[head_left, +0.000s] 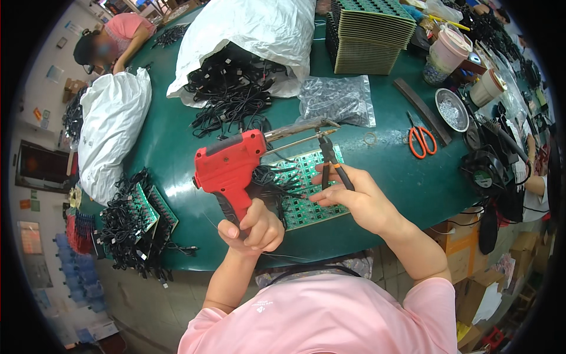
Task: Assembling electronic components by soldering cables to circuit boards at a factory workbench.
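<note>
My left hand [254,229] is closed round the black grip of a red soldering gun [229,163], raised above the table with its metal tip pointing right. In my right hand [367,197] is a pair of pliers [331,160] with black and orange handles. Their jaws point up and meet the soldering gun's tip; whether they grip it I cannot tell. Below both tools lies a green panel of circuit boards [303,203], partly hidden by my right hand. Black cables [272,180] lie across its left side, behind the soldering gun.
Black cables spill from a white sack [250,29]. A stack of circuit panels [370,38], a clear bag of small parts [337,100], orange scissors [421,140], a dark bar [421,111] and a metal bowl [453,110] lie rightward. Wired boards [141,212] are piled left. Another person [127,35] sits far left.
</note>
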Demonstrator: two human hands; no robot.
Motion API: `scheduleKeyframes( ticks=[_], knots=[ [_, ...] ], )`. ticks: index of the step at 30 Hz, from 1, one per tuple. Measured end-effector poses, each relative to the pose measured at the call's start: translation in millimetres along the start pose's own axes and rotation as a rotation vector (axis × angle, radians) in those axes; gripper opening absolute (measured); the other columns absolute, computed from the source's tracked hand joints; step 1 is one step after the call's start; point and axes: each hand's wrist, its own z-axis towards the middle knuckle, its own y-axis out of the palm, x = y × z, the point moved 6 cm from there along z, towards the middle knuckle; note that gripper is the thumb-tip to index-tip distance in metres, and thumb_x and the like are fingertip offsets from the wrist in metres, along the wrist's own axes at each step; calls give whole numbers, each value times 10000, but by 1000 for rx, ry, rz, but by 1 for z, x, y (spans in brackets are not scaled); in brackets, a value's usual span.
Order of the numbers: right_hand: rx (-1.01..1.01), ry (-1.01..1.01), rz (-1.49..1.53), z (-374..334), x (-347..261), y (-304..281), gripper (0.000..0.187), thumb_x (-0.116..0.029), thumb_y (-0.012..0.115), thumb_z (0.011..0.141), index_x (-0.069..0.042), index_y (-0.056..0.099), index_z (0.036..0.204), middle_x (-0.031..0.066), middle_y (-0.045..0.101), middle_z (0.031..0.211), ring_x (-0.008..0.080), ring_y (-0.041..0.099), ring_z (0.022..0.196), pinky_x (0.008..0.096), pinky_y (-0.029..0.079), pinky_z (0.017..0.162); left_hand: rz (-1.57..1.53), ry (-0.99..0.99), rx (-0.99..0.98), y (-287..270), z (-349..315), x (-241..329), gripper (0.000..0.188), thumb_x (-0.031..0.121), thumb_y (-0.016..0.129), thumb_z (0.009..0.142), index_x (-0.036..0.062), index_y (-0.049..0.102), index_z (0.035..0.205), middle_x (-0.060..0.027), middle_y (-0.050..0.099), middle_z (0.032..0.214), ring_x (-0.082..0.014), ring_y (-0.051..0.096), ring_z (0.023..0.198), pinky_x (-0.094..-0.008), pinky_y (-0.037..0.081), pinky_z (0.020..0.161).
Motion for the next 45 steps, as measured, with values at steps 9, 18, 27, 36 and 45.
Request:
scheduleKeyframes(
  ticks=[9, 18, 27, 36, 45],
  knots=[
    [-4, 7, -18, 1, -4, 2, 287, -65, 518, 880, 53, 523, 1142, 93, 557, 948, 119, 566, 675, 285, 527, 586, 14, -3, -7, 1, 1, -1, 255, 226, 653, 709, 140, 413, 712, 1, 423, 433, -127, 340, 361, -254, 287, 359],
    [24, -36, -76, 1, -3, 1, 206, -128, 522, 936, 19, 553, 1077, 55, 559, 855, 67, 496, 607, 221, 452, 497, -10, 28, -35, 6, 2, -6, 256, 232, 648, 722, 135, 411, 720, 3, 403, 430, -123, 328, 361, -253, 282, 365],
    [34, -214, -99, 9, 0, 0, 186, -123, 499, 968, 8, 544, 1090, 66, 561, 894, 54, 453, 600, 206, 398, 507, -225, 75, -98, 14, 8, -15, 270, 242, 661, 728, 127, 417, 735, -10, 408, 442, -147, 331, 379, -275, 280, 356],
    [-16, -164, 6, 9, -6, 2, 199, -107, 541, 913, 9, 553, 1074, 24, 563, 846, 75, 502, 597, 252, 438, 532, -106, 68, -108, 15, 14, -13, 263, 217, 633, 766, 136, 392, 701, 5, 394, 421, -109, 312, 347, -235, 266, 359],
    [-59, -68, 166, 3, -12, 7, 269, -70, 541, 874, 45, 551, 1118, 88, 581, 962, 115, 579, 664, 278, 518, 602, 137, 39, -42, 7, 7, -13, 269, 220, 651, 743, 146, 404, 669, 22, 403, 413, -120, 313, 341, -257, 262, 340]
  ],
)
